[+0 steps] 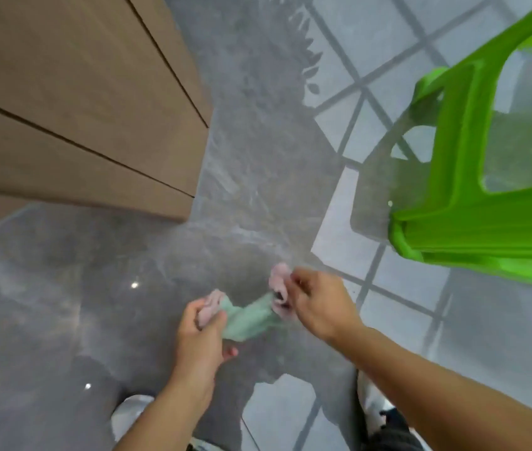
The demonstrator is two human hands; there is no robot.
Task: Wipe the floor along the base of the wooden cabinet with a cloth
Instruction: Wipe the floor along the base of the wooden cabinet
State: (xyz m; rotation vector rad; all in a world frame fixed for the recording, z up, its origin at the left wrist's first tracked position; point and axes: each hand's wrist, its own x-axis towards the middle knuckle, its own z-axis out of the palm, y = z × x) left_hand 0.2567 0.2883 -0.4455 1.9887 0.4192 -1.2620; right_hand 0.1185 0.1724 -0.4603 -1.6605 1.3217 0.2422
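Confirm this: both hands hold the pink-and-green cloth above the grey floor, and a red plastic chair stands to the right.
Wrong on one count: the plastic chair is bright green, not red, as the head view shows. The left hand and right hand do hold the pink-and-green cloth above the grey floor.

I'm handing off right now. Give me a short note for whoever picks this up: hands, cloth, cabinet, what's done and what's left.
Left hand: gripping one end of the cloth.
Right hand: gripping the other end, cloth stretched between both hands, above the floor.
Cabinet: ahead on the left, its base edge bare; a green chair stands to the right.
Done: cloth picked up.
Left: lower it and wipe along the cabinet base. Whether any wiping has happened cannot be told.
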